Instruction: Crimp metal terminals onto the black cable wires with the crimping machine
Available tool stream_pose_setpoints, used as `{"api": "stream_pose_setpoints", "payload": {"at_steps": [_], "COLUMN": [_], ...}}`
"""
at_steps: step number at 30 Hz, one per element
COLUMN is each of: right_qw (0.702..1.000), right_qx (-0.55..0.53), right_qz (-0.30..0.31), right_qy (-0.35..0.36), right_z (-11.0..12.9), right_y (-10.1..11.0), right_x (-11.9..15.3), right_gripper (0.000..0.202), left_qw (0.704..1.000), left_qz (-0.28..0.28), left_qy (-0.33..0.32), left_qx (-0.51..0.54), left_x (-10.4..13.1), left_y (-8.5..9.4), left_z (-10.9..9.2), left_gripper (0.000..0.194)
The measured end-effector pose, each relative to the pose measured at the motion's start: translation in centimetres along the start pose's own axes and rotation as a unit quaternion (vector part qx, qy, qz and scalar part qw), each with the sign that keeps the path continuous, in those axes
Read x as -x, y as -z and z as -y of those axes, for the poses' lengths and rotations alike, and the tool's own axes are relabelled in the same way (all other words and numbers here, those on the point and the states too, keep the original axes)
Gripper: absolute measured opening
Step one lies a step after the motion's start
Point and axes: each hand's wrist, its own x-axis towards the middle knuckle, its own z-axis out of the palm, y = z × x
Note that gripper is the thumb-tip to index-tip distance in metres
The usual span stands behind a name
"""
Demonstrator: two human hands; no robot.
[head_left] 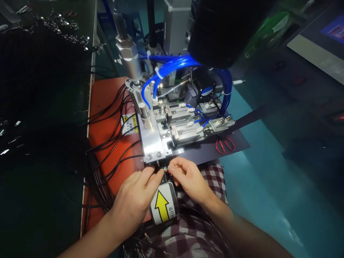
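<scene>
At the front edge of a metal machine (153, 139), my two hands meet fingertip to fingertip. My left hand (134, 193) is closed, thumb and index finger pinched at the ends of thin coloured wires (167, 169). From the other side my right hand (189, 179) pinches the same wires, red and green strands showing between the fingers. What the wires lead to is hidden by the fingers. Just below them is a black part with a white label bearing a yellow arrow (162, 206).
Black cables (107, 161) run over an orange mat (100, 100) on the left. Blue air hoses (185, 60) arch above the machine's cylinders. Red-handled scissors (225, 146) lie on the dark base plate at right. Shiny small metal parts (61, 27) are heaped at the far left.
</scene>
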Motion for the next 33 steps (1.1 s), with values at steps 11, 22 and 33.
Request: {"api": "stream_pose_setpoints", "payload": {"at_steps": [11, 22, 33], "right_qw": [1.000, 0.997, 1.000], "right_qx": [0.013, 0.064, 0.024], "right_qz": [-0.008, -0.038, 0.001], "right_qy": [-0.007, 0.003, -0.008], "right_z": [-0.28, -0.54, -0.69], "right_y": [0.19, -0.12, 0.49], "right_x": [-0.03, 0.12, 0.08], "right_gripper": [0.020, 0.016, 0.018], "left_qw": [1.000, 1.000, 1.000], "left_qz": [-0.005, 0.017, 0.007], "left_qy": [0.005, 0.009, 0.003], "left_qx": [-0.002, 0.007, 0.008], "left_x": [-0.27, -0.07, -0.04], "left_y": [0.01, 0.09, 0.02], "left_z": [-0.11, 0.00, 0.03], "left_gripper": [0.035, 0.040, 0.041]}}
